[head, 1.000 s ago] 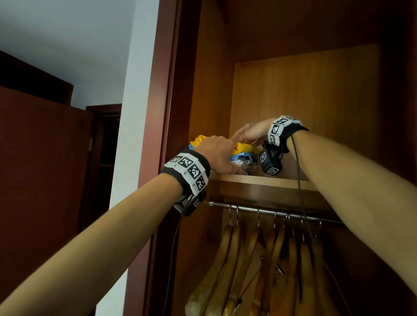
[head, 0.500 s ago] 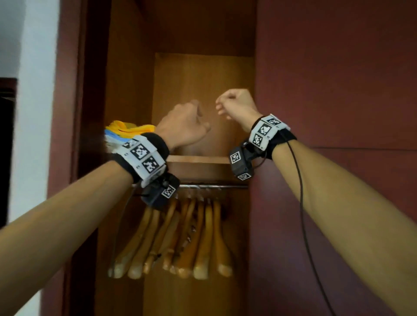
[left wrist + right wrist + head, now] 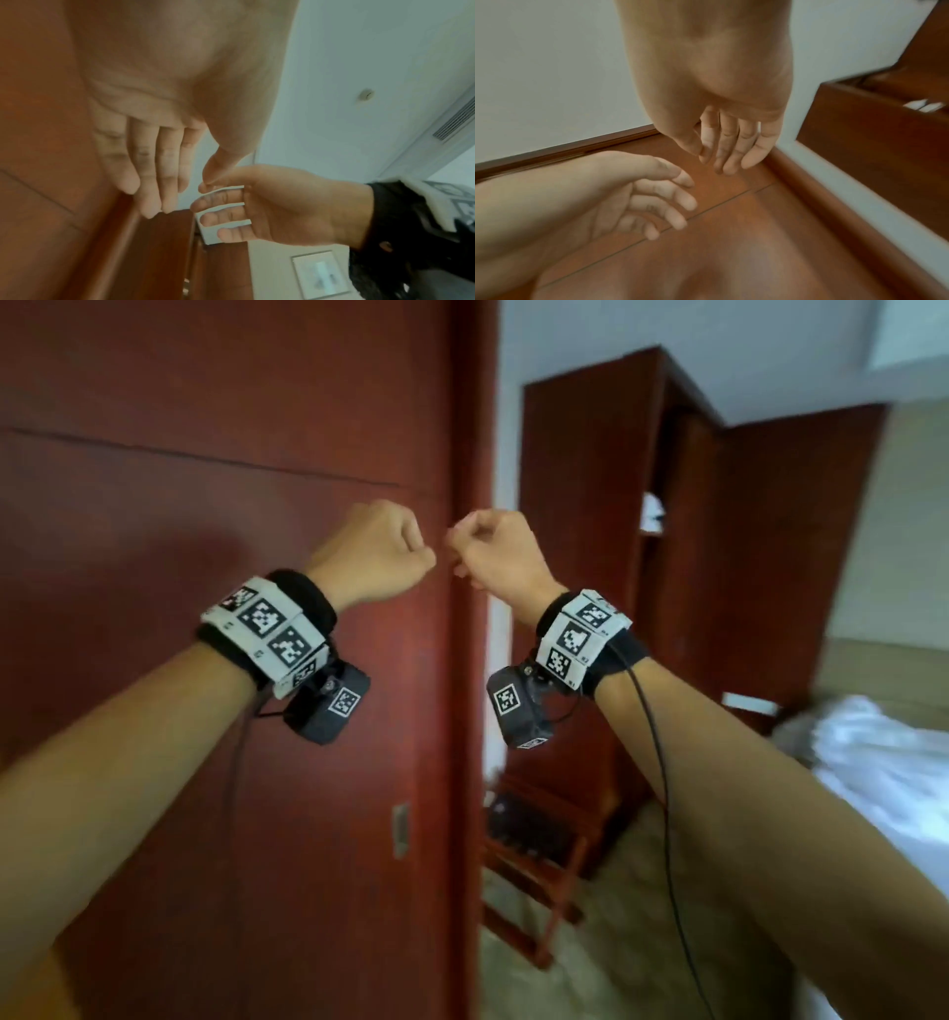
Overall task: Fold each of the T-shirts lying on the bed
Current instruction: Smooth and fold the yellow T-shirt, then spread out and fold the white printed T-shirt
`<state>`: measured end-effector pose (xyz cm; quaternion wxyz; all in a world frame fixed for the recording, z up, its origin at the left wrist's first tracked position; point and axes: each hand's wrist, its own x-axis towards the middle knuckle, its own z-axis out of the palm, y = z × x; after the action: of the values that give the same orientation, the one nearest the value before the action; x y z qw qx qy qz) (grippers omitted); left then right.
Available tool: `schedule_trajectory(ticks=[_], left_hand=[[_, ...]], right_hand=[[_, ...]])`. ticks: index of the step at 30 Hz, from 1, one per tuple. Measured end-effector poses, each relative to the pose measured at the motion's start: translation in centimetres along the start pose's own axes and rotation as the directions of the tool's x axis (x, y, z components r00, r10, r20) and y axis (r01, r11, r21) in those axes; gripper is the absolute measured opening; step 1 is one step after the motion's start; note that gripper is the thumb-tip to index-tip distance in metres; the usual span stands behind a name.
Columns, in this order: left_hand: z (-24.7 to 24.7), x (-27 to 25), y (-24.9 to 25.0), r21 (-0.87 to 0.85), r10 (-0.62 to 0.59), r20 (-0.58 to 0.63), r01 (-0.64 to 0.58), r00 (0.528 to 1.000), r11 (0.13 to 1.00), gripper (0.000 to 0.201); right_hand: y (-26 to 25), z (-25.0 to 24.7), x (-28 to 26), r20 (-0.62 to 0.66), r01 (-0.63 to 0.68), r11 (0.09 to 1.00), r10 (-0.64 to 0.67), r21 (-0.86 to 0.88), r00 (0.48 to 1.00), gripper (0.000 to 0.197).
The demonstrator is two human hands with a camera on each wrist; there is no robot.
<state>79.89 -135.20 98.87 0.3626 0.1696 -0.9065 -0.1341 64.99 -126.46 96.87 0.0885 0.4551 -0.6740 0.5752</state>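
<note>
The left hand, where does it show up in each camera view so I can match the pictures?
Head view: left hand left of center, raised before the red-brown door.
Left wrist view: fills the top left, fingers pointing down.
Right wrist view: lower left, fingers loosely curled.
Shared landmark: the right hand, close beside it in every view.

Behind the fingers stands a wardrobe door of reddish-brown wood, smooth with a dull satin sheen, and a small metal plate is set low in it. Below the fingers each wrist carries a black cloth band faced with matt white printed marker tiles and a black plastic camera housing. To the right of the fingers lies the bed, its white cloth soft and rumpled, before a matt painted wall.
</note>
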Motion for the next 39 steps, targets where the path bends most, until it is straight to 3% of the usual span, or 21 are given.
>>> schedule_trajectory(ticks=[5, 13, 16, 20, 24, 26, 34, 36, 39], left_hand=[[15.1, 1.2, 12.4, -0.176, 0.155, 0.174, -0.124, 0.973, 0.976, 0.013], [38.5, 1.9, 33.2, -0.362, 0.466, 0.357, -0.34, 0.81, 0.868, 0.014], [47.0, 1.9, 42.7, -0.447, 0.568, 0.373, -0.394, 0.734, 0.803, 0.012], [55.2, 0.3, 55.9, -0.565, 0.705, 0.382, -0.453, 0.597, 0.69, 0.012], [61.9, -3.3, 68.2, -0.676, 0.804, 0.393, -0.453, 0.445, 0.581, 0.014], [65.3, -5.5, 74.2, -0.708, 0.842, 0.37, -0.467, 0.393, 0.53, 0.013], [78.6, -14.0, 95.2, -0.744, 0.882, 0.379, -0.473, 0.281, 0.471, 0.011], [81.7, -14.7, 98.6, -0.757, 0.881, 0.415, -0.451, 0.227, 0.473, 0.012], [87.2, -14.6, 102.1, -0.743, 0.861, 0.483, -0.447, 0.156, 0.498, 0.017]], right_hand=[[8.9, -16.0, -5.2, -0.159, -0.161, 0.955, 0.124, -0.247, 0.979, 0.014], [23.3, -41.6, -15.2, -0.469, -0.481, 0.766, 0.268, -0.425, 0.841, 0.013], [28.3, -51.2, -20.8, -0.59, -0.603, 0.67, 0.295, -0.434, 0.752, 0.015], [32.2, -62.7, -29.5, -0.721, -0.75, 0.547, 0.338, -0.372, 0.605, 0.015], [34.7, -73.6, -38.3, -0.819, -0.822, 0.479, 0.306, -0.308, 0.485, 0.009], [36.0, -79.2, -42.5, -0.855, -0.844, 0.452, 0.275, -0.289, 0.44, 0.009], [42.0, -99.9, -54.1, -0.896, -0.86, 0.474, 0.273, -0.19, 0.349, 0.011], [44.4, -103.8, -55.0, -0.894, -0.851, 0.508, 0.312, -0.131, 0.323, 0.013], [48.9, -109.0, -55.4, -0.885, -0.823, 0.564, 0.413, 0.064, 0.214, 0.021]])
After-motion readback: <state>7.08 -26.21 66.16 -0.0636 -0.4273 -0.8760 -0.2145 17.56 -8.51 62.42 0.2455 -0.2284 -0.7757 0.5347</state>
